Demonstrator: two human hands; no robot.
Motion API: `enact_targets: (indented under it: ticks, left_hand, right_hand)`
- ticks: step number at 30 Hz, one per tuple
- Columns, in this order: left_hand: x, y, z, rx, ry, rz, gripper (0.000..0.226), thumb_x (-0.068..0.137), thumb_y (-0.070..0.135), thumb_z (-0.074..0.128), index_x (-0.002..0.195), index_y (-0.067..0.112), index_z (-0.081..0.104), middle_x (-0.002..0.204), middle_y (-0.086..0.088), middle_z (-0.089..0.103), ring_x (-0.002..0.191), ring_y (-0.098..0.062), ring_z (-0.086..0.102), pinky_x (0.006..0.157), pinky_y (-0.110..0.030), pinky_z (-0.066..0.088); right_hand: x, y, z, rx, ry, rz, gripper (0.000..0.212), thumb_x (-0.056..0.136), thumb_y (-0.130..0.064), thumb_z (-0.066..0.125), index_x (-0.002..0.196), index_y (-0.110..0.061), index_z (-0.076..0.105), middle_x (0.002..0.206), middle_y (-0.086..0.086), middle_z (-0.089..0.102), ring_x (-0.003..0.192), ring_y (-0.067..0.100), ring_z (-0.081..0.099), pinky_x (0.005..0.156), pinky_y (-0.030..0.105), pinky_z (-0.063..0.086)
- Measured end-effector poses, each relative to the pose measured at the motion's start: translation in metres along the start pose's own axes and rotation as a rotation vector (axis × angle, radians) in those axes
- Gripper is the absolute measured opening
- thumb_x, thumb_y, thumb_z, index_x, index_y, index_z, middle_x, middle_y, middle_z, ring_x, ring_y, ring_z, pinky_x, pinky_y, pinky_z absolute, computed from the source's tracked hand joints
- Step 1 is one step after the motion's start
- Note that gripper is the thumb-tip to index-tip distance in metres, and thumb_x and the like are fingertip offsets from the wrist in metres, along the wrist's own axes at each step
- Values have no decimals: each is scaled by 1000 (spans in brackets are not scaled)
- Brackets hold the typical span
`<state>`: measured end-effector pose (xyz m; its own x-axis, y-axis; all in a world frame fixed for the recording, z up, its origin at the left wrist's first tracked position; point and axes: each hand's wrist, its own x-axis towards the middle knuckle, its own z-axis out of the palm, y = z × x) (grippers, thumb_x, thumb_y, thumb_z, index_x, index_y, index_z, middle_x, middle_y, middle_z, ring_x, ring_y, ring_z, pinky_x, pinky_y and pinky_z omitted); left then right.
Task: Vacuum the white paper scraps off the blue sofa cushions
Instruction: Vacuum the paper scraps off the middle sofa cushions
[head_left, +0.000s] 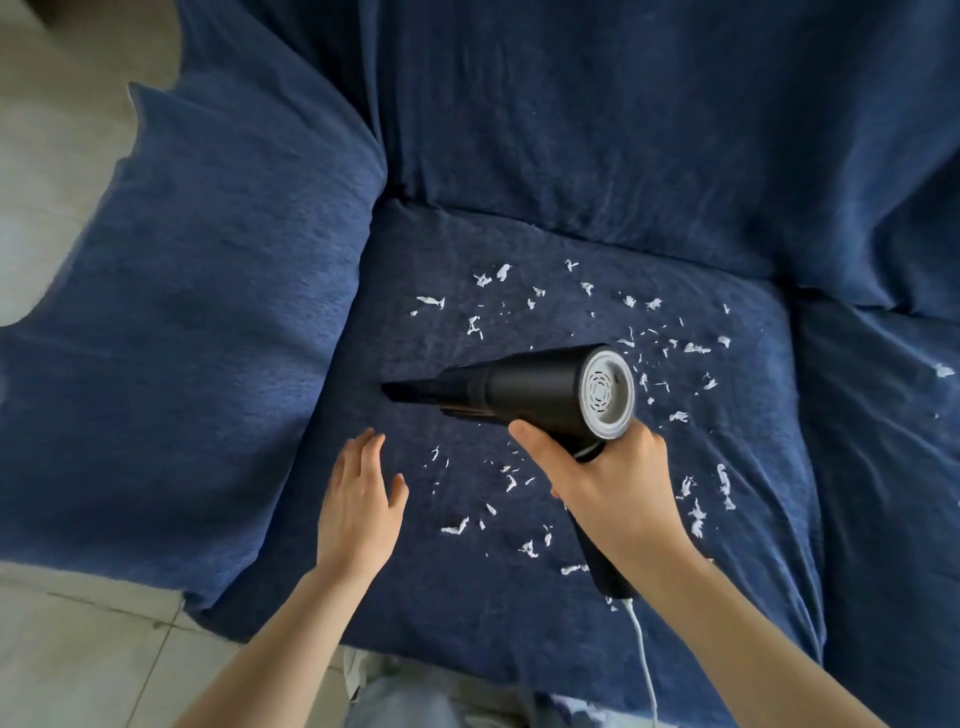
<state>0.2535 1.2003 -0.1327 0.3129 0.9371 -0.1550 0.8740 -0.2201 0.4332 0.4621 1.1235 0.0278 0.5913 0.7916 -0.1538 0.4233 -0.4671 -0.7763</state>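
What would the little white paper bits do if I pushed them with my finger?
The paper scraps look thin, torn and curled, so they are probably very light and floppy. They would likely slide or flutter off rather than roll. The sofa fabric looks fuzzy, so a few may cling a little.

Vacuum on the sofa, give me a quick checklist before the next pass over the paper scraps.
1. Grip: right hand wraps the vacuum handle. Ok.
2. Nozzle on target: it points left at bare cushion, most paper scraps lie behind and right. Not ok.
3. Left hand clear of the nozzle: open, just below its tip. Ok, but close.
4. Cord: trails off the front edge, clear of the scraps. Ok.
5. Motor running: cannot tell.
6. Stray scrap on the right-hand cushion: not yet collected. Not ok.
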Motion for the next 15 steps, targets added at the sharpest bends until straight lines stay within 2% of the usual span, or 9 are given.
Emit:
enact_targets:
  ticks: [2, 5, 7, 8, 11, 15]
  left_hand:
    - [5, -2, 7, -13, -7, 16, 51, 92, 20, 58, 138, 6, 43, 148, -9, 40, 139, -28, 34, 110, -41, 36]
    - [8, -2, 14, -6, -9, 61, 51, 96, 23, 51, 144, 11, 38, 153, -3, 34, 144, -22, 24, 115, -38, 29]
    - [15, -1, 16, 14, -4, 86, 50, 98, 24, 46, 146, 12, 36, 154, -1, 32, 146, -21, 21, 116, -37, 26]
    - [18, -1, 17, 33, 4, 103, 49, 98, 23, 45, 146, 12, 36, 154, -1, 32, 146, -21, 20, 116, -37, 26]
    - [35, -3, 23, 81, 46, 169, 45, 100, 22, 40, 144, 12, 40, 153, -2, 35, 145, -23, 23, 116, -37, 25]
    - [75, 0, 25, 120, 115, 239, 45, 101, 26, 35, 142, 12, 41, 151, -2, 37, 144, -21, 24, 116, -35, 24]
  right_hand:
    - [7, 8, 2, 36, 49, 7, 37, 71, -54, 78, 60, -26, 56, 57, -17, 66, 58, 11, 67, 61, 21, 50]
    - [22, 13, 3, 90, 81, 27, 49, 65, -68, 71, 69, -21, 63, 58, -13, 67, 65, 14, 68, 65, 25, 51]
    - [30, 12, 3, 93, 102, 4, 51, 63, -72, 66, 71, -22, 63, 54, -9, 65, 68, 13, 68, 64, 18, 47]
    - [34, 13, 3, 90, 107, -19, 46, 67, -69, 70, 71, -24, 61, 52, -9, 63, 68, 13, 68, 64, 16, 46]
    - [45, 17, 2, 96, 113, -84, 37, 75, -59, 75, 68, -26, 60, 51, -11, 63, 69, 16, 68, 68, 24, 50]
    - [57, 26, 8, 90, 100, -137, 43, 73, -58, 74, 55, -27, 51, 52, -18, 63, 62, 11, 64, 58, 10, 44]
